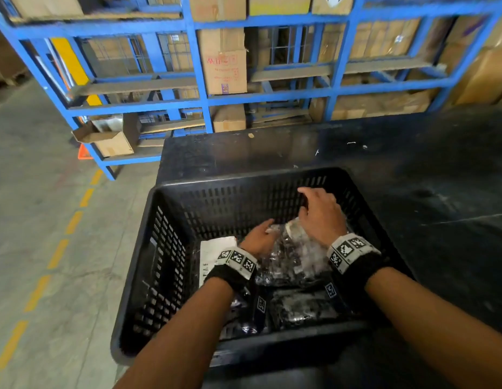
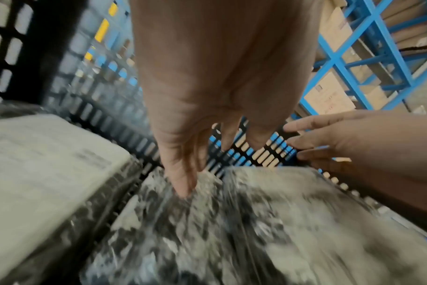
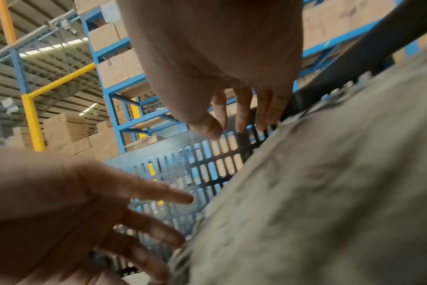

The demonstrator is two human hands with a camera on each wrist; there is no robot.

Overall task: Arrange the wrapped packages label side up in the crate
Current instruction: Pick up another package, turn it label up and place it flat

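Head view high, facing down into crate (image 1: 149, 248), wrist views close inside, sharing its far wall

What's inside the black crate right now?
In the black crate: wrapped packages, one at left showing a white label. Both hands touch the top one; the crate floor is covered.

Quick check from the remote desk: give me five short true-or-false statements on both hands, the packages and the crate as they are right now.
1. Both hands are inside the black crate. True.
2. The left hand grips the crate's rim. False: its straight fingers rest on a clear-wrapped package.
3. A package with a white label up lies left of that one. True.
4. The crate stands on the floor. False: it stands on a dark table.
5. The right hand is clenched into a fist. False: its fingers are spread.
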